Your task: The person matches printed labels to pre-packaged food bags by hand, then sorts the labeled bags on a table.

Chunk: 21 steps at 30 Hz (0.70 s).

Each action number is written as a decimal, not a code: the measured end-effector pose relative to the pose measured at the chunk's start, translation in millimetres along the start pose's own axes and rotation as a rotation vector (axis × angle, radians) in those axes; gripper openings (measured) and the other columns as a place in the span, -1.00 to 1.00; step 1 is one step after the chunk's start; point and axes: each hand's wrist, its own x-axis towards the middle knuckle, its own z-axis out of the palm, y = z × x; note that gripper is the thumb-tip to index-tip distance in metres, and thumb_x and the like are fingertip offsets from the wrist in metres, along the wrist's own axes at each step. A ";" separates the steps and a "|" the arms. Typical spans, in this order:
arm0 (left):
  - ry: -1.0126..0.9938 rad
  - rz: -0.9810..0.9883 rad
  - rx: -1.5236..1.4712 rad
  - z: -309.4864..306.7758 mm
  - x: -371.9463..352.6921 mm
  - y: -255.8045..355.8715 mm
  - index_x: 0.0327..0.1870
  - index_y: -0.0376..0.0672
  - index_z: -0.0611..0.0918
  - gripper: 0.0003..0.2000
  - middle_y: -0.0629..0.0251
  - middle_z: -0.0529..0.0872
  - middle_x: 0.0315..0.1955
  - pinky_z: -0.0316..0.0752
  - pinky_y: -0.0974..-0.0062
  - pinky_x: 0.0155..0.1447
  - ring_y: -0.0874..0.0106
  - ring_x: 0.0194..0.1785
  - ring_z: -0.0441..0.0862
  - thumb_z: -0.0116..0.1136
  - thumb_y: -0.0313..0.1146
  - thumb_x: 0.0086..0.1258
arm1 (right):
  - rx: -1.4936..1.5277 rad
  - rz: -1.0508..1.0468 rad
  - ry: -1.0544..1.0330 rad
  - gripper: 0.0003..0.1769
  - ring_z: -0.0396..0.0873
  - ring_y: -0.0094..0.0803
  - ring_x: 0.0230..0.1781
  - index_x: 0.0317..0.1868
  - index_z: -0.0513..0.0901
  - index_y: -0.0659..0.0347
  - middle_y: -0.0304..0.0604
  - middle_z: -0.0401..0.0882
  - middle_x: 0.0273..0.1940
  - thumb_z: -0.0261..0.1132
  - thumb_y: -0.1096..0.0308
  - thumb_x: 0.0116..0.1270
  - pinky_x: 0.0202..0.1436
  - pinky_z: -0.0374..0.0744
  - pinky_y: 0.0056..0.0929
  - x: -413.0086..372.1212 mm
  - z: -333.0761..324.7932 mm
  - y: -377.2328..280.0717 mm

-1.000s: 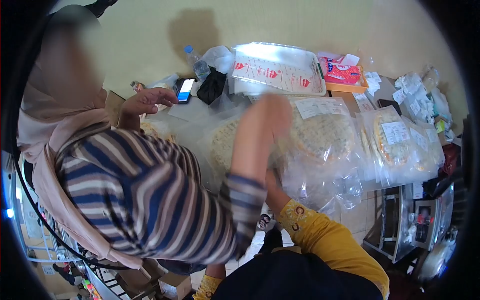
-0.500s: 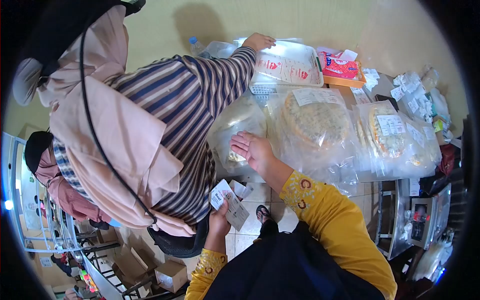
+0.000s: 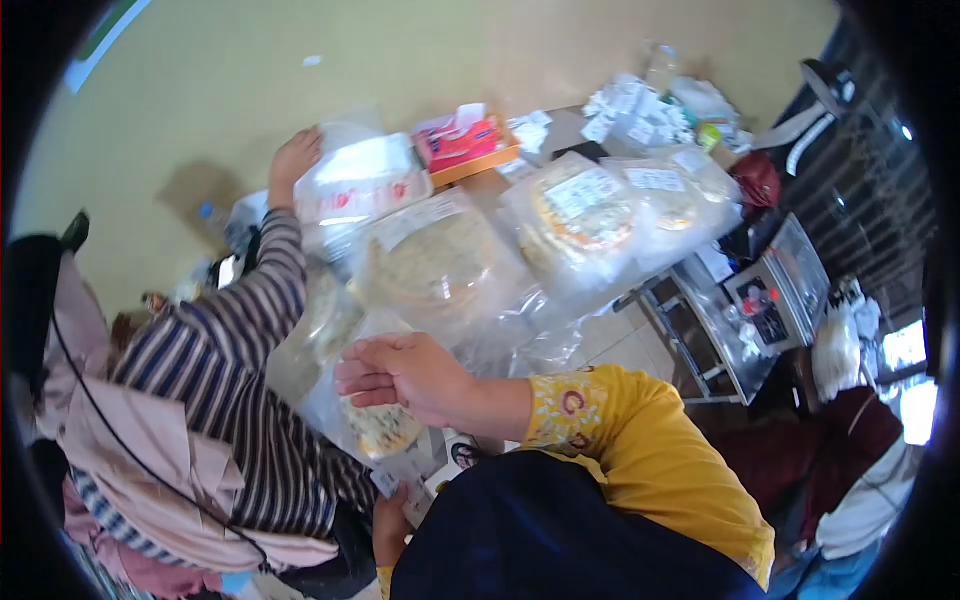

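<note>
Above edge-hanging bagged flatbread (image 3: 378,430), right hand (image 3: 405,375) spread open, left hand (image 3: 388,520) seemingly pinching cards (image 3: 405,485)

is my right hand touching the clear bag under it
Cannot tell. In the head view the right hand overlaps the clear bag, but this one angle does not show contact or a gap.
</note>
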 end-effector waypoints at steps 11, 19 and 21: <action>0.142 0.024 0.559 113.6 -8.9 82.2 0.03 -0.30 0.52 -0.68 0.21 0.63 -0.12 0.43 0.47 0.04 0.39 -0.07 0.56 0.06 -0.30 0.35 | -0.371 -0.496 0.309 -0.74 0.64 -0.34 -0.42 -0.20 0.55 0.35 -0.06 0.62 -0.41 0.04 0.31 0.38 -0.37 0.62 -0.45 -171.2 -93.3 -224.9; 0.074 0.039 0.558 212.4 27.8 98.6 0.04 -0.30 0.52 -0.69 0.19 0.63 -0.12 0.45 0.45 0.03 0.38 -0.08 0.58 0.04 -0.31 0.35 | -0.471 -0.688 0.719 -0.75 0.61 -0.36 -0.42 -0.26 0.52 0.29 -0.24 0.52 -0.52 0.01 0.28 0.40 -0.29 0.62 -0.42 -244.4 -241.3 -420.6; 0.092 0.031 0.556 235.4 32.1 98.2 0.04 -0.30 0.52 -0.69 0.19 0.63 -0.12 0.45 0.44 0.02 0.37 -0.09 0.58 0.04 -0.32 0.35 | -0.482 -0.701 0.759 -0.76 0.60 -0.33 -0.39 -0.24 0.51 0.27 -0.24 0.51 -0.49 0.00 0.28 0.40 -0.26 0.61 -0.39 -244.4 -283.2 -456.4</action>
